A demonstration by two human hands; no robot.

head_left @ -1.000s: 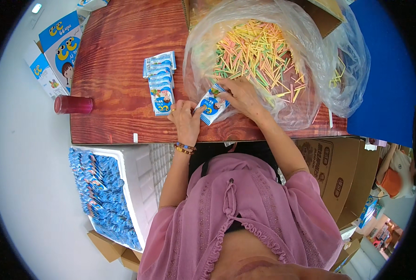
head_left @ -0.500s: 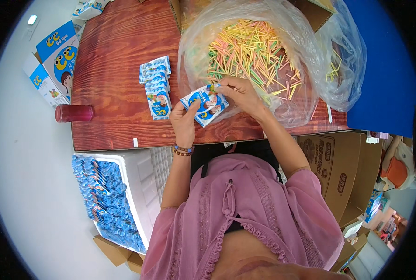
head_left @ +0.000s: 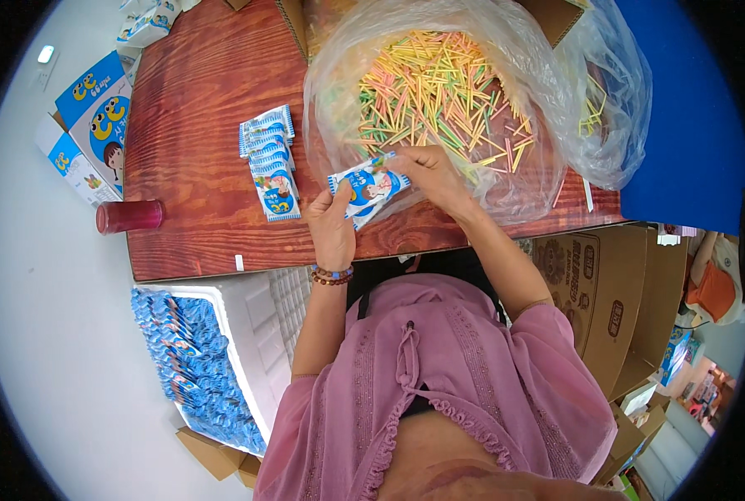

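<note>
Small blue-and-white snack packets (head_left: 371, 189) are held between my two hands, just above the table's near edge; they overlap, so how many is hard to tell. My left hand (head_left: 332, 227) pinches their left end, thumb on top. At their upper right corner, my right hand (head_left: 433, 177) has its fingers closed on them. Left of my hands lies an overlapping row of matching packets (head_left: 274, 179) on the reddish wooden table (head_left: 197, 167). Beyond my right hand, a clear plastic bag (head_left: 331, 100) lies spread open around a heap of thin pink, yellow and green sticks (head_left: 439, 92).
A pink-red cylinder (head_left: 130, 216) sits at the table's left edge, near blue-and-white cartons (head_left: 97, 125). Below left, a white foam box (head_left: 243, 367) holds many blue packets (head_left: 193, 359). A large cardboard box (head_left: 585, 292) stands below the table's right side.
The packets in my hands have turned flatter and overlap more closely. My right fingers have shifted slightly along their upper edge. The whole view has shifted a little.
</note>
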